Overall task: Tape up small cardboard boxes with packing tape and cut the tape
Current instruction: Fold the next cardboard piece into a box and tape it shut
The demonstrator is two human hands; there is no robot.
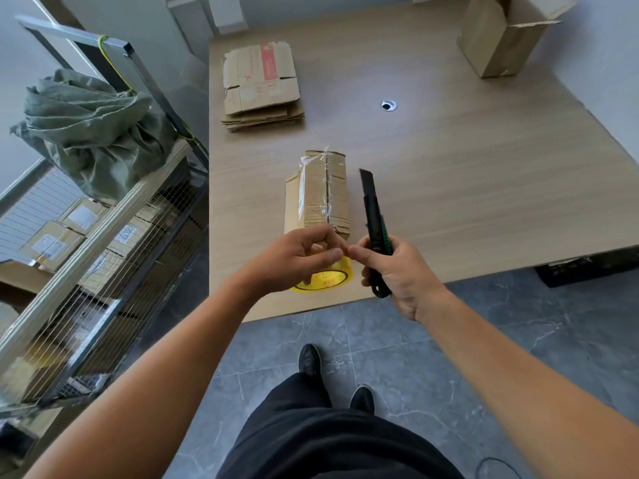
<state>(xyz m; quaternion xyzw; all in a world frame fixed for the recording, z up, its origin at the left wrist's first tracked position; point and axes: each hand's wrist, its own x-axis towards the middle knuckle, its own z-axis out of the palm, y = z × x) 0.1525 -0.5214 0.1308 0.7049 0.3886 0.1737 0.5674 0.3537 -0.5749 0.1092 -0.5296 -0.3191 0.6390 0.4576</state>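
Note:
A small cardboard box (318,193) lies on the wooden table (466,174), with clear tape along its top seam. Just in front of it my left hand (294,259) grips a roll of packing tape (332,276) with a yellow core, most of the roll hidden under the hand. My right hand (394,271) grips a black and green utility knife (375,223), its tip pointing away from me, beside the box's right side. The thumb and forefinger tips of both hands meet over the roll; the clear tape between them is too faint to make out.
A stack of flattened cartons (261,88) lies at the table's far left. An open cardboard box (501,32) stands at the far right corner. A cable hole (389,105) sits mid-table. A wire-mesh rack (103,236) with a green sack (93,126) stands to the left.

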